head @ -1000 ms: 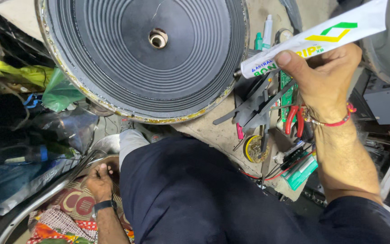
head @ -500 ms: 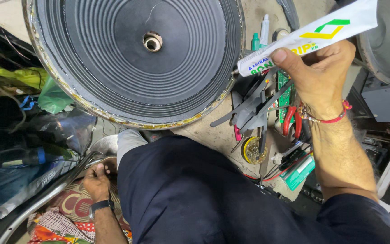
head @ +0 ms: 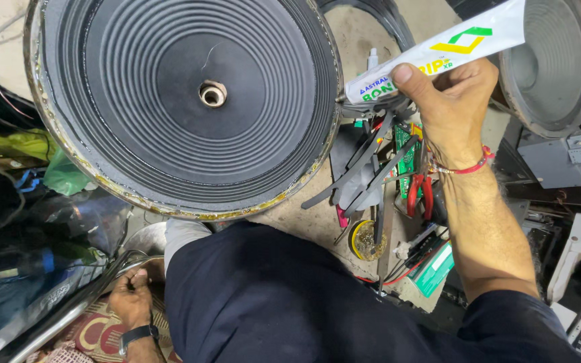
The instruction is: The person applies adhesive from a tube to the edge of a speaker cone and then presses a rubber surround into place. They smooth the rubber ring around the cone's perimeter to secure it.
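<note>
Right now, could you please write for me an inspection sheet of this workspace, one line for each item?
Surface: a stone-coloured worktop, mostly covered.
Job's things: a large black speaker cone with a metal hole at its centre; a white adhesive tube whose nozzle meets the cone's right rim.
Clutter: pliers with red handles, grey hand tools, a small round tin, a green box.
Grippers: right hand grips the tube; left hand, with a wristwatch, is low by the lap, holding nothing that shows.
Cables: thin wires beside the green box.
Surroundings: a second grey speaker at right; plastic bags at left.
</note>
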